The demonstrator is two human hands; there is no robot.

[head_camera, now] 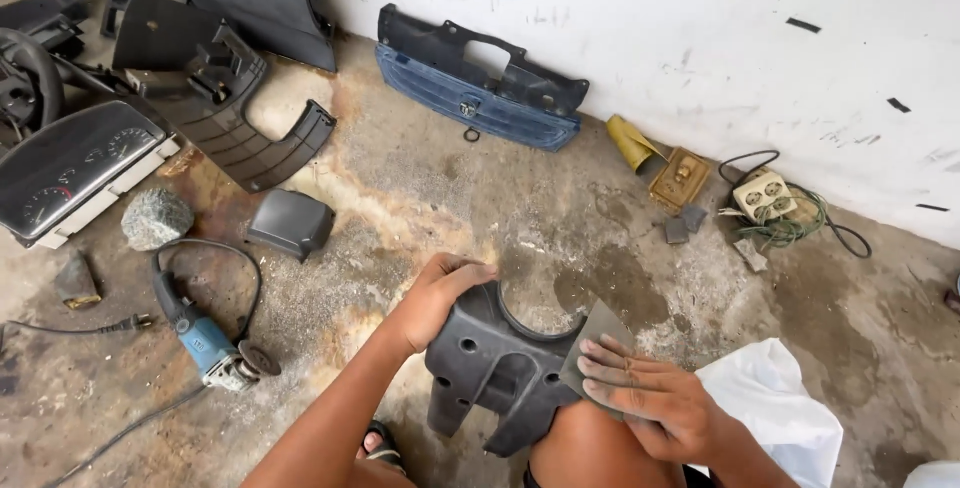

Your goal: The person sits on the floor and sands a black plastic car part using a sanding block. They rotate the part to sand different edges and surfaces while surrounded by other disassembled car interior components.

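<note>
- The left hand (435, 298) grips the top left edge of a dark plastic cover (495, 363); its fingers (462, 275) curl over the rim, close together, thumb side hidden behind the part
- The cover stands nearly upright, propped on the person's knee (590, 443), low in the middle of the view; it has a curved cut-out along its top and several round holes on its face
- The right hand (650, 398) lies flat on a grey sheet of sandpaper (595, 343); its fingers (610, 363) are straight and pressed side by side, holding the sheet against the cover's right edge
- A white bag (775, 398) lies just beside the right forearm, on the concrete floor (560, 218)
- A blue angle grinder (205, 338) lies left of the left arm, its cord (215, 248) looped above it; a grey stone (155, 218) sits near it
- A small dark cap (292, 221) rests above the grinder; an instrument cluster (70, 173) and black dash panels (220, 68) lie further left
- A blue trim panel (475, 98) leans on the white wall (650, 28); a socket block (765, 196) with green wire (795, 228) lies to the right, well apart from the hands
</note>
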